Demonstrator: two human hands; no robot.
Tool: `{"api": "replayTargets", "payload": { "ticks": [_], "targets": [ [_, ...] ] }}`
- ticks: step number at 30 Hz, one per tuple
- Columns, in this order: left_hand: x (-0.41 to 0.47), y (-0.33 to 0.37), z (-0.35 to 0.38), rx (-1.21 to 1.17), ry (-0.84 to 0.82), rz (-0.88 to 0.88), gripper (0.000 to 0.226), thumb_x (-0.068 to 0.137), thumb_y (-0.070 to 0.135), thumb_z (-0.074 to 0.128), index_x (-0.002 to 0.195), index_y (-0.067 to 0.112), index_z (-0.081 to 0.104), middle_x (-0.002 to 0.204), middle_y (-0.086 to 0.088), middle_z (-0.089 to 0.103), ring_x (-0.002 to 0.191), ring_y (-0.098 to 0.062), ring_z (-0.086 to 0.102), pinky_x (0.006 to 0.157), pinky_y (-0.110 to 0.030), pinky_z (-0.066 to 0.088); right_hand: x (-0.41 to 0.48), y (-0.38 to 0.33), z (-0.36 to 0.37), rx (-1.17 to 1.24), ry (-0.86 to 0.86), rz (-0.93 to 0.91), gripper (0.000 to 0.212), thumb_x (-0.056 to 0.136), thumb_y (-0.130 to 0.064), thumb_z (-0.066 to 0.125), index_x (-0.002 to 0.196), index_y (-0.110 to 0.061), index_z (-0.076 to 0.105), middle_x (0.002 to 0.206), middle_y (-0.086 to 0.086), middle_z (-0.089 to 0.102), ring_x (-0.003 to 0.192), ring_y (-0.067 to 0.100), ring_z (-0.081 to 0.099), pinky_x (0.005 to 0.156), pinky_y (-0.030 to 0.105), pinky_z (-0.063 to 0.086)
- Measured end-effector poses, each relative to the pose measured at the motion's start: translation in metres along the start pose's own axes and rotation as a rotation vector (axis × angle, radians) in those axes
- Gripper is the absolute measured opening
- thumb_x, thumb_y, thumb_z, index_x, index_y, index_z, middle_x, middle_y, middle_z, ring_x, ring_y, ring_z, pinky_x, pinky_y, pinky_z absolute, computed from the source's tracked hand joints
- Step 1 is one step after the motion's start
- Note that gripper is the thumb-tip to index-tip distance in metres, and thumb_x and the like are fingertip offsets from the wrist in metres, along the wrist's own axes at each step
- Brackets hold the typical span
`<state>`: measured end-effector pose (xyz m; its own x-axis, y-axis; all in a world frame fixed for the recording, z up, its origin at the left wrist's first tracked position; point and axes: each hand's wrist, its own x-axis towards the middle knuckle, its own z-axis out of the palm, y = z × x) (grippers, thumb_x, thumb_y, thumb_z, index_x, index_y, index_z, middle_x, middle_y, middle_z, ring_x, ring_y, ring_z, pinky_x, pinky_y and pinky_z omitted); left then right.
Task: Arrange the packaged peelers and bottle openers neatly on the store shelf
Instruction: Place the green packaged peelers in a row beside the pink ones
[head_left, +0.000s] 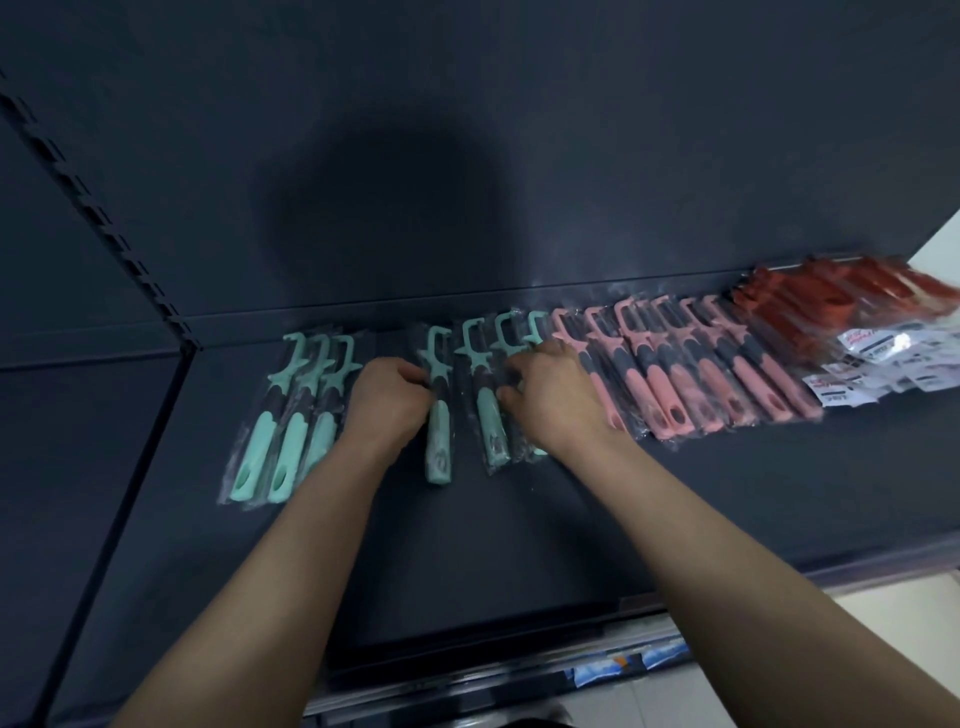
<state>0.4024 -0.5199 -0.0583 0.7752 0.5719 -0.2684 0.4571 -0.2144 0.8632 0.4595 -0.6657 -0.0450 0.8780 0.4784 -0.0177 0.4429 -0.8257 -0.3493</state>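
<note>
Mostly done: pink peelers (701, 374), openers (826, 306) lined on shelf (467, 545). Mint row (293, 431) gappy; left hand (387, 400) fingers pinch loose peeler (438, 415) mid-shelf, right hand (553, 402) fingers curl round next pack (491, 431).

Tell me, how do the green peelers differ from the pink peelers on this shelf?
The green peelers are mint; the pink peelers are salmon. The green peelers lie in separate clusters with gaps; the pink peelers form one tight overlapping row. The left hand and right hand hold green peelers; no pink peelers are held. Both kinds share clear wrappers and dark-banded handles.
</note>
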Motion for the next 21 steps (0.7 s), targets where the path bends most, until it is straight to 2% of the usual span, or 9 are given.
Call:
{"api": "replayTargets", "payload": {
  "ticks": [2, 6, 8, 11, 12, 13, 14, 16, 21],
  "targets": [
    [0.002, -0.003, 0.000, 0.030, 0.017, 0.035, 0.019, 0.079, -0.003, 0.058, 0.082, 0.015, 0.061, 0.090, -0.009, 0.066, 0.087, -0.027, 0.065, 0.082, -0.041, 0.056, 0.000, 0.000, 0.001, 0.027, -0.003, 0.003, 0.029, 0.091, -0.027, 0.054, 0.111, -0.007, 0.062, 0.117, 0.018, 0.053, 0.116, 0.033, 0.044, 0.090, 0.032, 0.041],
    [-0.005, 0.000, 0.003, 0.186, 0.163, 0.203, 0.033, 0.089, 0.001, 0.046, 0.120, 0.007, 0.056, 0.109, -0.007, 0.062, 0.101, -0.023, 0.058, 0.082, -0.027, 0.045, 0.002, 0.001, 0.001, 0.041, -0.007, 0.013, 0.034, 0.091, -0.035, 0.056, 0.111, -0.008, 0.061, 0.116, 0.016, 0.053, 0.117, 0.032, 0.044, 0.090, 0.033, 0.042],
    [-0.008, 0.002, 0.005, 0.244, 0.150, 0.263, 0.030, 0.093, 0.009, 0.048, 0.121, 0.006, 0.058, 0.114, -0.008, 0.062, 0.104, -0.022, 0.057, 0.083, -0.024, 0.041, 0.003, 0.001, 0.002, 0.031, -0.020, 0.017, 0.038, 0.089, -0.039, 0.058, 0.111, -0.009, 0.060, 0.117, 0.015, 0.052, 0.117, 0.032, 0.042, 0.091, 0.034, 0.041],
    [-0.009, 0.001, 0.009, 0.309, 0.073, 0.284, 0.007, 0.088, 0.009, 0.059, 0.093, 0.014, 0.058, 0.094, -0.008, 0.056, 0.088, -0.020, 0.054, 0.080, -0.028, 0.042, 0.004, 0.001, 0.003, 0.012, -0.029, 0.013, 0.040, 0.088, -0.042, 0.059, 0.113, -0.011, 0.059, 0.118, 0.014, 0.050, 0.119, 0.031, 0.040, 0.094, 0.036, 0.041],
    [-0.007, 0.001, 0.010, 0.320, 0.072, 0.276, 0.009, 0.087, 0.008, 0.060, 0.090, 0.015, 0.055, 0.092, -0.008, 0.055, 0.086, -0.019, 0.053, 0.081, -0.030, 0.044, 0.004, 0.001, 0.003, 0.013, -0.029, 0.012, 0.040, 0.088, -0.042, 0.059, 0.114, -0.011, 0.059, 0.118, 0.014, 0.050, 0.119, 0.031, 0.040, 0.094, 0.036, 0.041],
    [-0.006, 0.002, 0.011, 0.325, 0.068, 0.273, 0.008, 0.086, 0.009, 0.061, 0.092, 0.012, 0.058, 0.095, -0.010, 0.057, 0.089, -0.020, 0.055, 0.084, -0.031, 0.045, 0.004, 0.001, 0.003, 0.016, -0.030, 0.012, 0.040, 0.088, -0.041, 0.059, 0.115, -0.012, 0.059, 0.119, 0.014, 0.049, 0.120, 0.031, 0.039, 0.095, 0.036, 0.041],
    [-0.003, 0.002, 0.012, 0.320, 0.073, 0.274, 0.017, 0.086, 0.010, 0.062, 0.103, 0.007, 0.062, 0.103, -0.012, 0.060, 0.097, -0.023, 0.057, 0.087, -0.031, 0.044, 0.004, 0.001, 0.003, 0.018, -0.031, 0.009, 0.041, 0.088, -0.041, 0.059, 0.117, -0.013, 0.059, 0.120, 0.014, 0.049, 0.121, 0.031, 0.039, 0.096, 0.036, 0.041],
    [0.000, 0.003, 0.013, 0.314, 0.078, 0.275, 0.038, 0.086, 0.012, 0.064, 0.123, 0.005, 0.057, 0.121, -0.012, 0.059, 0.110, -0.024, 0.056, 0.093, -0.029, 0.042, 0.004, 0.001, 0.003, 0.020, -0.037, 0.002, 0.042, 0.088, -0.040, 0.059, 0.122, -0.016, 0.058, 0.123, 0.014, 0.048, 0.123, 0.032, 0.038, 0.098, 0.036, 0.041],
    [0.002, 0.001, 0.018, 0.291, 0.070, 0.324, 0.034, 0.086, 0.012, 0.064, 0.119, 0.006, 0.061, 0.120, -0.012, 0.061, 0.106, -0.022, 0.058, 0.085, -0.022, 0.041, 0.003, 0.001, 0.002, -0.016, -0.021, -0.006, 0.038, 0.090, -0.039, 0.057, 0.116, -0.012, 0.060, 0.117, 0.015, 0.053, 0.118, 0.032, 0.042, 0.092, 0.035, 0.042]
  ]
}}
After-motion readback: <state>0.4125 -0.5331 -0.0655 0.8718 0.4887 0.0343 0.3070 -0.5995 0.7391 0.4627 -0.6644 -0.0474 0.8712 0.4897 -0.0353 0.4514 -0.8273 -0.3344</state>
